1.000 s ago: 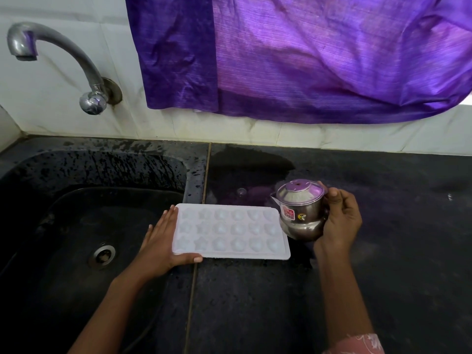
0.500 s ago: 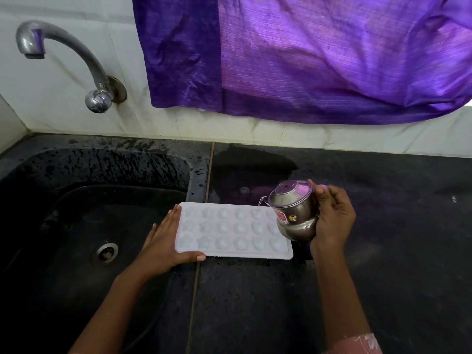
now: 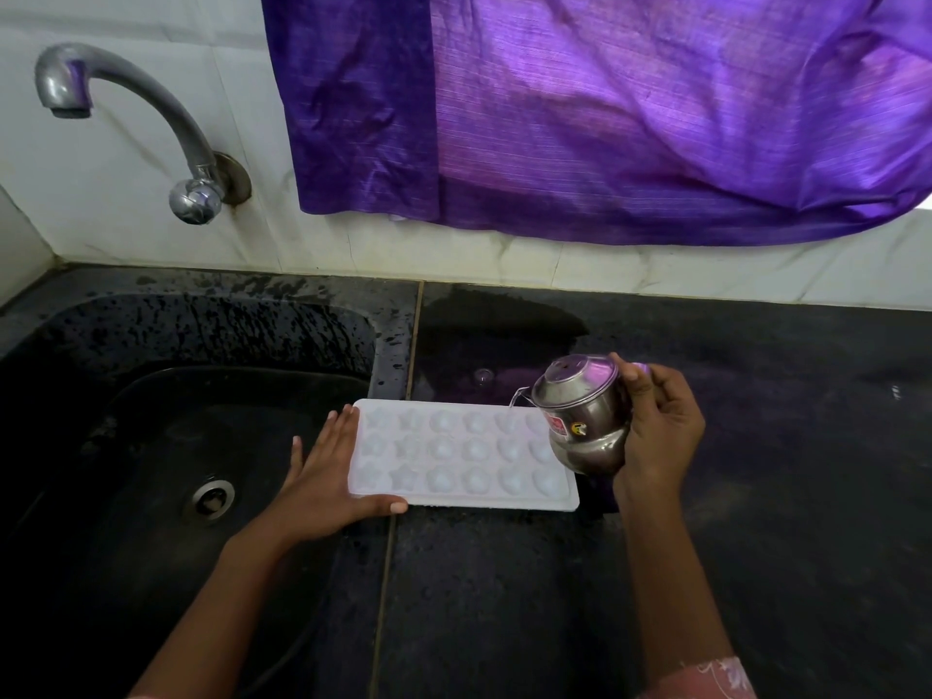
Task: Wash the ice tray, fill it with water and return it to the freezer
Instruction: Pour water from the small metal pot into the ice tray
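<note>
Grasping the steel pot (image 3: 585,416), right hand (image 3: 660,431) holds it tilted over the right end of the ice tray (image 3: 464,454) — left hand (image 3: 323,476), flat, braces the opposite end.

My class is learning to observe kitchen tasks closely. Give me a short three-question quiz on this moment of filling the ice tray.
1. True or false: the steel pot tilts with its spout toward the ice tray.
2. Which of the hands holds the pot? A) left B) right C) both
3. Fill in: the left hand touches the tray's end nearest the ___.
Key: 1 true; 2 B, the right hand; 3 sink.
</note>
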`<state>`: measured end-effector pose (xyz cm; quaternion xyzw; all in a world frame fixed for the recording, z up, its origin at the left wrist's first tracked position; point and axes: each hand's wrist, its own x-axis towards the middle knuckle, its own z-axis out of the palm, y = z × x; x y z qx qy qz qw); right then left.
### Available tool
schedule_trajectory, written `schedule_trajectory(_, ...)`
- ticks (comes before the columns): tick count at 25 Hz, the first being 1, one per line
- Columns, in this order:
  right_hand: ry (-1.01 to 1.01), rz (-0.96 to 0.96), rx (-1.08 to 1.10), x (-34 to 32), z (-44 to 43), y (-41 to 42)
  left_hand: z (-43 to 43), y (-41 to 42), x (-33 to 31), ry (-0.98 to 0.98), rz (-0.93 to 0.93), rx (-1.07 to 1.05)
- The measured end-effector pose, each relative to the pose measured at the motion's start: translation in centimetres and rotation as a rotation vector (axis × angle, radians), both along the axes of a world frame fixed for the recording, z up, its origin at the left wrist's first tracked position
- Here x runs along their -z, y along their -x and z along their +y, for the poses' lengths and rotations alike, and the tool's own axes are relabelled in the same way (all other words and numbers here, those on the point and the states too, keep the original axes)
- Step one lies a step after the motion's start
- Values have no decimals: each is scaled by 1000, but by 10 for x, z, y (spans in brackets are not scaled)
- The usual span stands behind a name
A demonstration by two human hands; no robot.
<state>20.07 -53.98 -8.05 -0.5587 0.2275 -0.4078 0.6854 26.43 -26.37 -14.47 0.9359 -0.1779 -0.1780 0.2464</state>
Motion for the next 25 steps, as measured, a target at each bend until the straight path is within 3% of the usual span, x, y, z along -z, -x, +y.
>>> schedule_trajectory(12,-200,-72,-45,-1,10,-4,1,2,-1,-67,-45,25)
schedule_trajectory(25,-38,58,-70,-4,22,-9,-1,6,2,-6,-59,-21)
